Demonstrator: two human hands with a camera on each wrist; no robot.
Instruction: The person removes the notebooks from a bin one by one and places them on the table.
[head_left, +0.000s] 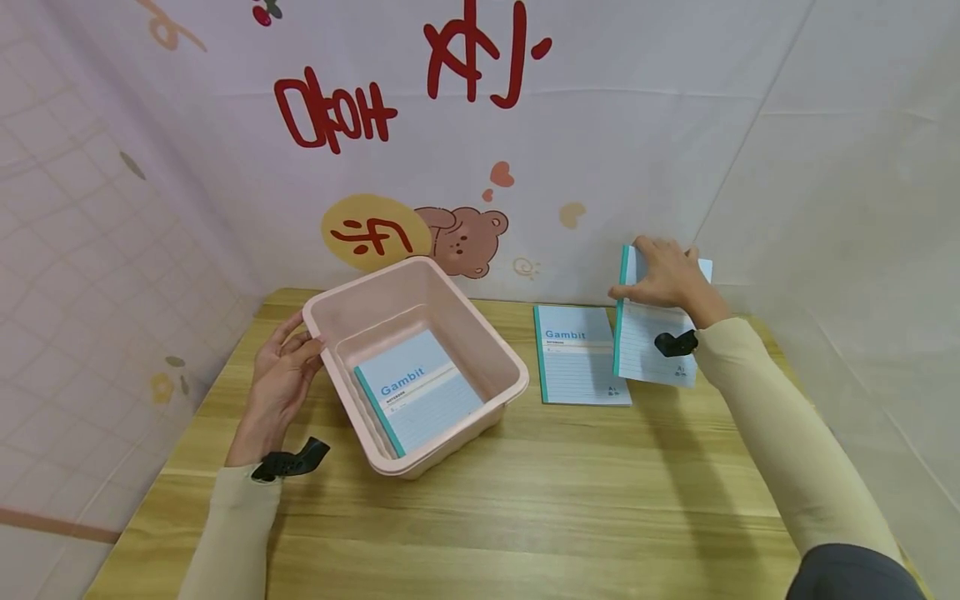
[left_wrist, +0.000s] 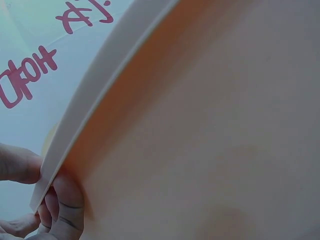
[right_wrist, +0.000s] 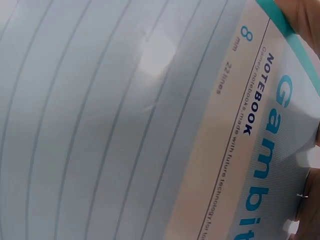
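My left hand (head_left: 282, 375) pinches the left rim of a pink plastic basin (head_left: 480, 333); in the left wrist view thumb and fingers sit on either side of that rim (left_wrist: 85, 107). Inside the basin lies a light blue Gambit notebook (head_left: 431, 387) with a teal spine. On the right, my right hand (head_left: 667, 273) grips another such notebook (head_left: 652, 358) by its upper part and holds it raised above the table. Its printed cover (right_wrist: 150, 120) fills the right wrist view. A third notebook (head_left: 573, 358) lies flat just left of the held one, partly overlapped by it in view.
The wooden table (head_left: 510, 517) runs back to a white wall cloth (head_left: 637, 142) with red lettering and a printed bear. A pale side cloth (head_left: 97, 275) stands at the left. Black wrist cameras (head_left: 292, 461) are strapped on both wrists.
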